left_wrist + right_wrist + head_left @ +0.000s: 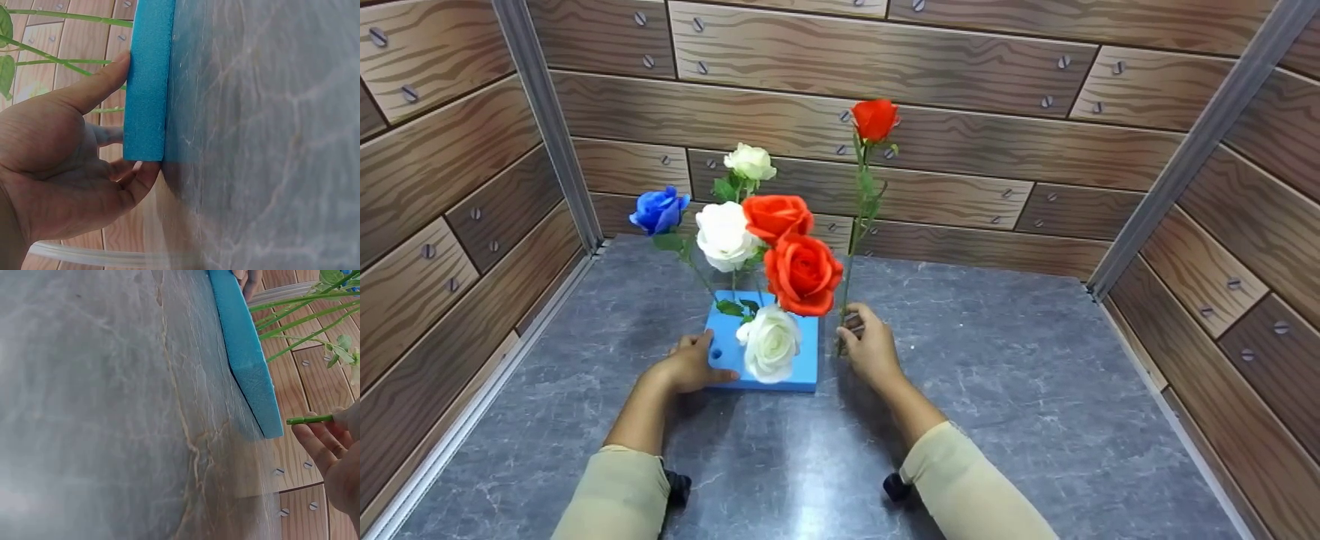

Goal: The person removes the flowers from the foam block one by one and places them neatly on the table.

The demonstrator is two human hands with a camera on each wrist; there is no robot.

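Observation:
A blue foam block [805, 367] with holes lies flat on the table, and several artificial roses rise from it: a blue rose [660, 210], white roses such as the front one [771, 343], and two red ones [804, 274]. My left hand [690, 364] holds the block's left side, thumb on its top, fingers curled at its edge [145, 112]. Right of the block, my right hand [873, 346] pinches a long-stemmed red rose [874, 120] low on its stem, upright. In the right wrist view the stem's cut end [304, 419] sticks out free beyond the fingertips, apart from the block.
The grey marbled table [1005, 390] stretches out on both sides of the block. Wood-patterned walls [885, 52] enclose it at the back, left and right, with metal posts [1177, 165] at the back corners.

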